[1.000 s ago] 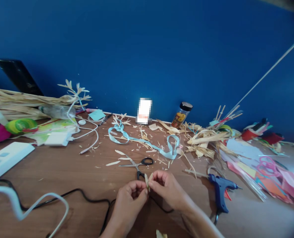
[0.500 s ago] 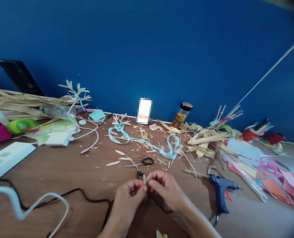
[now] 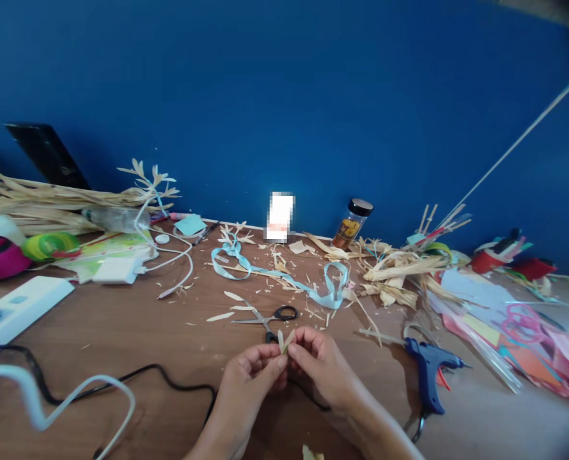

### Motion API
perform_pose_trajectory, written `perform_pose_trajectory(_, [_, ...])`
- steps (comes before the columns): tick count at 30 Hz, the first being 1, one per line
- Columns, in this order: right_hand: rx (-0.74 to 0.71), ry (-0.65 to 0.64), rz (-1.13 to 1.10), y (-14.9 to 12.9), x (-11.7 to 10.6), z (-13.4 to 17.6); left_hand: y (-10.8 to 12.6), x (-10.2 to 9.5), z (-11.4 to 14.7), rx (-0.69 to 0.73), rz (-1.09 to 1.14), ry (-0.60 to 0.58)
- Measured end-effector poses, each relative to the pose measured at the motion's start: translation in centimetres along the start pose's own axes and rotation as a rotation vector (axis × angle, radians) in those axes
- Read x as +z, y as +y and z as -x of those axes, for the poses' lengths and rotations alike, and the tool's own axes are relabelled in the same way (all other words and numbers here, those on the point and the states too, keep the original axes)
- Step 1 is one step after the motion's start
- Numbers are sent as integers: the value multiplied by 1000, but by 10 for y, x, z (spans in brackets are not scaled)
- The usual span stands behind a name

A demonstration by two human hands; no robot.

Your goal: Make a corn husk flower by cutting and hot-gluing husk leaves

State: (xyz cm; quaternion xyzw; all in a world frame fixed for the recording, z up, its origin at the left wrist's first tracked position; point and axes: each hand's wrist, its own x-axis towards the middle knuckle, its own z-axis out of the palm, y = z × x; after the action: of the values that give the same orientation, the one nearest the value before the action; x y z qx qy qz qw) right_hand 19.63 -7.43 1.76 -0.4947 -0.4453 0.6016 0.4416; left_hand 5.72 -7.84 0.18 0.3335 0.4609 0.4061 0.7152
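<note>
My left hand (image 3: 250,383) and my right hand (image 3: 320,370) meet low in the middle of the view. Both are closed in a pinch around small, pale strips of dried husk (image 3: 281,342), cut like petals. Two tips stick up in a V between the fingers, with a bit of green at their base. My fingertips hide the lower end. Just beyond lie black-handled scissors (image 3: 264,319) with the blades apart, partly behind my left fingers. Loose husk petals (image 3: 220,316) rest beside the blades.
Light blue ribbon (image 3: 291,280) curls across husk scraps. A blue glue gun (image 3: 426,367) lies at right near coloured paper (image 3: 529,361). A jar (image 3: 351,223) and a blurred-out white phone-like shape (image 3: 279,216) stand by the wall. Cables and a power strip (image 3: 25,310) are left.
The view has shifted very slightly. My hands stay in nearly the same place, still pinching the husk petals, whose tips stand a little higher above my fingers.
</note>
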Motion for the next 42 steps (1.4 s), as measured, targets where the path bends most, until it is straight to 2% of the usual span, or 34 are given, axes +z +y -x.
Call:
perform_pose_trajectory(9, [-12,13,-48,4,1,1,0,3,1,-14,8,53])
perform_pose_trajectory(25, [-51,-7,-29,9,-2,4,1,7,1,26,-60,76])
perform_pose_trajectory(34, [-95,85,58,9,-6,7,5,10,0,18,-30,92])
perform_pose_trajectory(38, [-131,86,94,10,-7,6,5,12,2,-17,30,82])
perform_pose_trajectory(42, [-147,84,69,11,-8,5,6,14,1,-122,163,64])
